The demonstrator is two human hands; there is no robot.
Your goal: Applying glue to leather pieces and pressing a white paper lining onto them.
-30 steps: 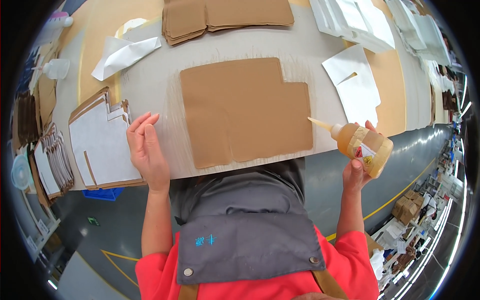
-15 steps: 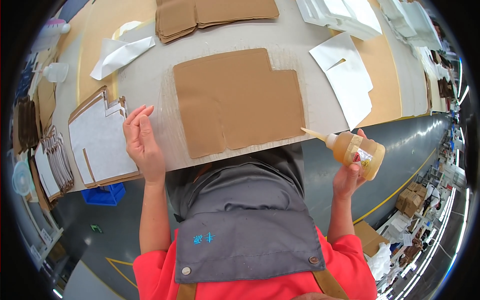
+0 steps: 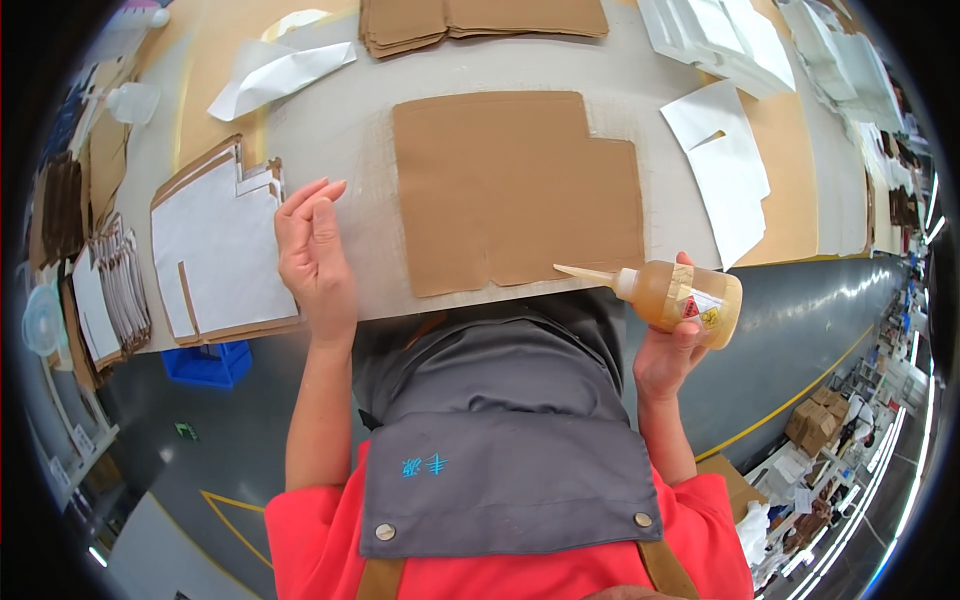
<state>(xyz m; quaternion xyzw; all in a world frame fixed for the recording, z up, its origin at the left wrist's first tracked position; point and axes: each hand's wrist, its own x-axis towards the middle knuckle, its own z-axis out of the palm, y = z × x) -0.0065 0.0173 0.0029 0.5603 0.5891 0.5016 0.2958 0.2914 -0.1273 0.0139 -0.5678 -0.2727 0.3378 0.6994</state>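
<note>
A flat brown sheet (image 3: 520,195) with a notched far right corner lies in front of me on the worktable. My right hand (image 3: 672,350) grips a squeeze bottle (image 3: 690,300) of amber liquid, tilted on its side. The bottle's long thin nozzle (image 3: 585,273) points left, with its tip at the sheet's near edge. Left of the sheet, my left hand (image 3: 318,262) is held with loosely bent fingers and nothing visible in them. Beside it is a stack of white-faced, brown-edged pieces (image 3: 220,250), notched and slit like the sheet.
Beyond the sheet is a stack of brown sheets (image 3: 490,22). White sheets lie at the far left (image 3: 285,80) and right (image 3: 720,165), with white stacks (image 3: 715,45) at the far right. A blue crate (image 3: 207,364) is below the table's near left edge (image 3: 400,310).
The nozzle tip has travelled left from the sheet's near right corner along its near edge, the right hand moving with the bottle. The left hand keeps its pose; the whole view has shifted.
</note>
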